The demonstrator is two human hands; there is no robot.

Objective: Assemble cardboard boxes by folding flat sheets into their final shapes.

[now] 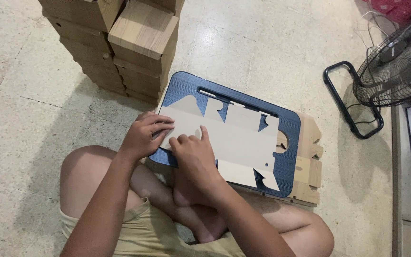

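While I sit cross-legged on the floor [20, 95], both my hands press a flat cardboard cutout [236, 143] onto the blue tray [291, 123] — that keeps it from sliding. My left hand [143, 135] curls over its near corner; my right hand [193, 154] lies flat beside it. Behind the tray stand stacked wooden blocks [134, 43] — a fan [398, 62] sits off to its right.

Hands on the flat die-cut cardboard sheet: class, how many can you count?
2. The left hand presses the beige die-cut cardboard sheet's left edge; the right hand rests just beside it. No others show.
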